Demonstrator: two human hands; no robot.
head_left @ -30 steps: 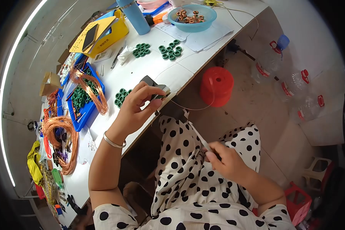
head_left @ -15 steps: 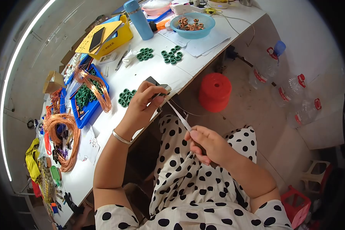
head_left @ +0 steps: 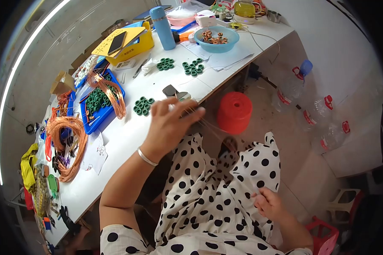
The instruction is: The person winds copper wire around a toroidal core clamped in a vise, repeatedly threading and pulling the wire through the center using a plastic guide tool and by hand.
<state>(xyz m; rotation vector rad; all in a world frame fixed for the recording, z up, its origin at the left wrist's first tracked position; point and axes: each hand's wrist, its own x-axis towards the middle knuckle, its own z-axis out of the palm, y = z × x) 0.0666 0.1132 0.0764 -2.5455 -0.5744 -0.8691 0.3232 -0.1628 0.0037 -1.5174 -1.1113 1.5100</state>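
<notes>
My left hand (head_left: pixel 168 127), slightly blurred, is at the table edge beside the small dark and metal fixture (head_left: pixel 174 92). Its fingers are spread, and thin wire strands (head_left: pixel 206 123) run past the fingertips; no firm grip on them shows. Low on the right, over the dotted cloth on my lap, my right hand (head_left: pixel 268 204) is closed, with its fingers curled. What it holds is too blurred to make out. Green rings stand in groups on the table: one group (head_left: pixel 144 106) left of my left hand, others (head_left: pixel 165 64) (head_left: pixel 193 67) farther back.
A blue tray (head_left: pixel 98 121) holds more green rings under a copper wire bundle (head_left: pixel 110 91); another copper coil (head_left: pixel 78 148) lies nearer. Behind are a blue bottle (head_left: pixel 162 29) and a bowl (head_left: pixel 223 46) of copper-wound rings. A red stool (head_left: pixel 235 114) stands beside the table.
My right hand has moved down and right, away from the fixture, and the white-shafted tool no longer shows clearly. My left hand's fingers have spread and shifted right. The view has shifted too.
</notes>
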